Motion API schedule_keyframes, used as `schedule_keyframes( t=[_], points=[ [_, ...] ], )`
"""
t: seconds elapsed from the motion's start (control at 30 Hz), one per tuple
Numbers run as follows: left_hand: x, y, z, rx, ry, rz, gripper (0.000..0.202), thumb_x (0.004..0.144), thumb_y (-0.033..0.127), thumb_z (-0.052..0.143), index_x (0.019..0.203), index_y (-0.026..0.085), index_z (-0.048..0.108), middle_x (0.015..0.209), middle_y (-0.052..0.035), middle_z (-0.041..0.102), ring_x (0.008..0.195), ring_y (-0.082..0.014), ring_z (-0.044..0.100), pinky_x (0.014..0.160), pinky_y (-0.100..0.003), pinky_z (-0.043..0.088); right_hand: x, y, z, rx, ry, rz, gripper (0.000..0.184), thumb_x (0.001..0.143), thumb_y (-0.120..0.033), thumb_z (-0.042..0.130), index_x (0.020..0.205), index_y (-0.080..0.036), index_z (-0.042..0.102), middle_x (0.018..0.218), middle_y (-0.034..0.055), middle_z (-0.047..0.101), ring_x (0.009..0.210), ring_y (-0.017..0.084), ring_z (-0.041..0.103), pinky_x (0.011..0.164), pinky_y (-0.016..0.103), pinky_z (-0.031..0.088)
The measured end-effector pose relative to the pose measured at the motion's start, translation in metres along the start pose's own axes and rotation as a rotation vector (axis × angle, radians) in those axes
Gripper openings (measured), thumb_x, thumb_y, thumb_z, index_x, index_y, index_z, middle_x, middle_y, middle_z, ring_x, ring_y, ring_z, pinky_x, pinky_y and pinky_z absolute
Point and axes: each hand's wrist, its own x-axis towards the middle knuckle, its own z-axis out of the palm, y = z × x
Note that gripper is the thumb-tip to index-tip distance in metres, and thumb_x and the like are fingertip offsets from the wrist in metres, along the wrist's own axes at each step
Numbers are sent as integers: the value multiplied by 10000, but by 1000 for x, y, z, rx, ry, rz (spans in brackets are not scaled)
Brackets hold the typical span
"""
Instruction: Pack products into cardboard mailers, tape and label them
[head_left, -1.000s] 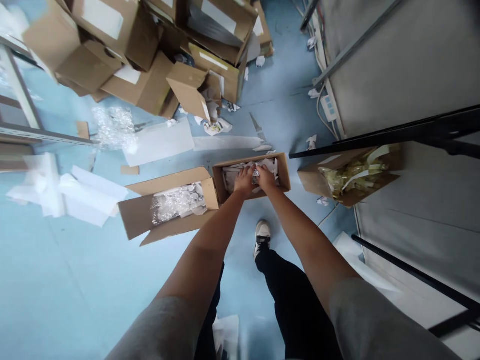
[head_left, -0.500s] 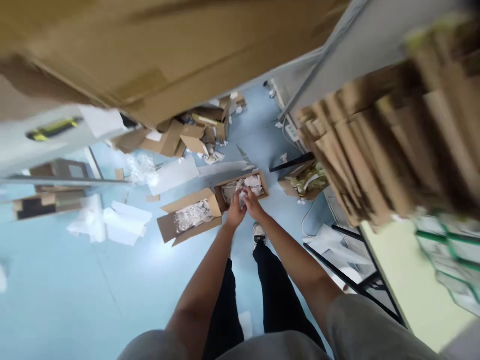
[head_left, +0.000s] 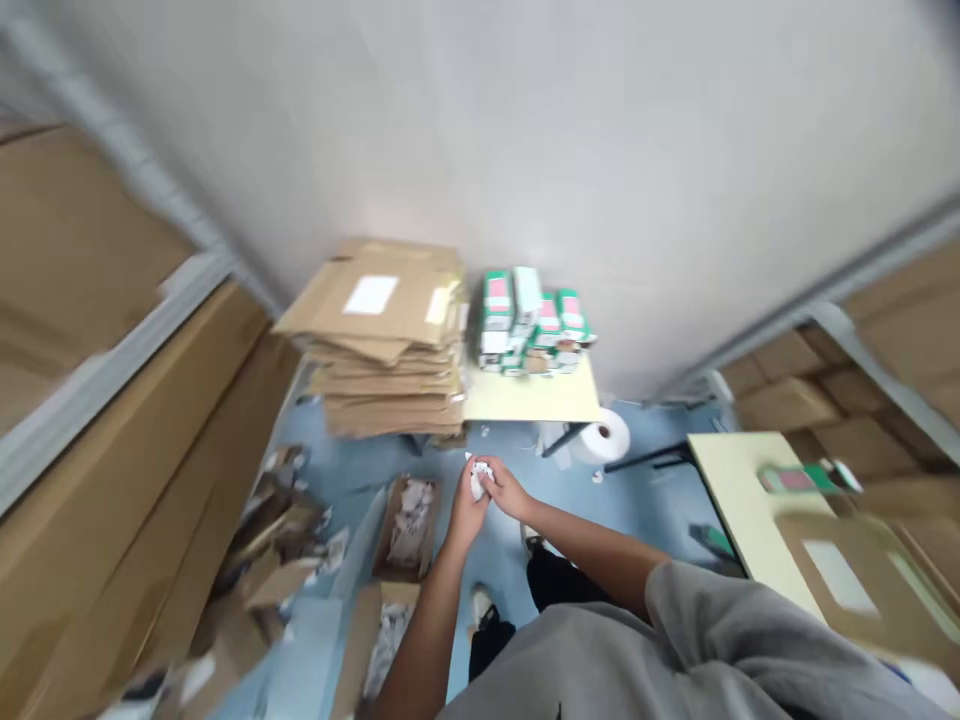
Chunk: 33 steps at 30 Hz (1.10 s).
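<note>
Left hand (head_left: 465, 518) and right hand (head_left: 510, 491) together, both closed around a wad of crumpled white paper (head_left: 477, 483), its soft creased bulk showing between the palms, held up off the floor. Just below and to the left, an open corrugated cardboard box (head_left: 406, 525), lined with crumpled white packing, its brown flaps splayed. Nearer the body, a second open cardboard box (head_left: 379, 640), long and narrow, with more white packing inside, partly behind the left forearm.

Straight ahead, against a smooth pale wall (head_left: 480, 130), a squared-off stack of flattened cardboard (head_left: 386, 345) with a white label on top. Beside it, on a pale yellow table (head_left: 529, 398), a tight cluster of green-and-white cartons (head_left: 529, 320). Under the table's edge, a fat white roll (head_left: 605, 437) on the pale blue floor (head_left: 352, 470). To the right, a second pale yellow table (head_left: 739, 490); along the left, large cardboard sheets (head_left: 112, 480), blurred. Open floor between the hands and the stack, scattered with small scraps.
</note>
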Motion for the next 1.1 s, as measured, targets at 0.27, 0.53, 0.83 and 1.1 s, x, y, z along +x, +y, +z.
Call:
schedule_keyframes(
  t=[0.27, 0.53, 0.83, 1.1],
  points=[
    [76, 181, 252, 56, -648, 342, 821, 810, 183, 642, 1605, 249, 447, 1559, -127, 572, 1418, -313, 583, 1212, -535, 457, -106, 8, -280, 151, 734, 65, 378, 972, -463, 619, 1283, -270, 711, 1274, 83, 718, 1200, 274, 647, 1125, 471, 478],
    [10, 306, 587, 42, -1228, 629, 867, 806, 73, 591, 1638, 249, 425, 1537, -111, 578, 1430, -279, 543, 1227, -450, 425, -324, 62, -514, 172, 1366, 147, 440, 965, -491, 603, 1339, -269, 670, 1345, 72, 690, 1229, 266, 631, 1115, 444, 498],
    [-82, 351, 848, 255, -1591, 876, 797, 830, -22, 492, 1577, 252, 524, 1383, -121, 595, 1285, -256, 625, 1131, -392, 508, -501, 125, -655, -16, 1607, 468, 471, 952, -312, 558, 1407, -189, 546, 1341, 142, 673, 1196, 279, 646, 1089, 470, 512],
    [-102, 306, 934, 672, -1771, 985, 648, 861, 95, 685, 1487, 254, 628, 1357, -144, 626, 1201, -318, 678, 1077, -409, 530, -541, 174, -669, -205, 1448, 987, 525, 852, -73, 578, 1374, -131, 597, 1388, 175, 651, 1251, 276, 624, 1129, 474, 484]
  ],
)
